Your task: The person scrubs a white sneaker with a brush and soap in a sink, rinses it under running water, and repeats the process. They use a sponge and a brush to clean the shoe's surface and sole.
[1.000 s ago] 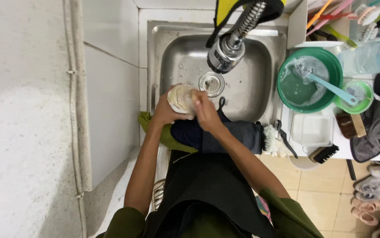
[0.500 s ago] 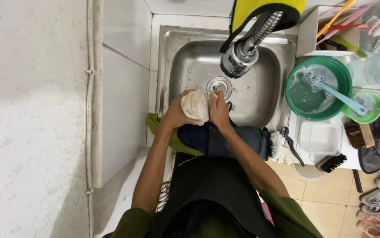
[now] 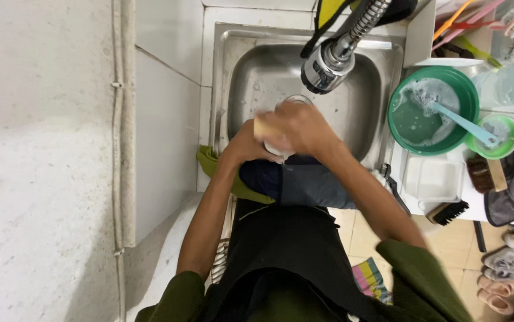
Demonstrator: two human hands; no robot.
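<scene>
Both my hands meet over the front edge of a steel sink. My left hand cups a small pale round dish from below. Over the top of the dish lies my right hand, hiding most of it, with a yellowish sponge showing at its fingertips. A chrome tap head hangs just above and behind the hands. The round drain shows behind my right hand.
A dark cloth and a green cloth drape over the sink's front rim. To the right stand a green basin of soapy water with a blue ladle, a small green bowl, a white tray and brushes. White tiled wall on the left.
My right hand has slid over the top of the dish, now covering most of it. The view has shifted slightly, so the sink sits further right and higher.
</scene>
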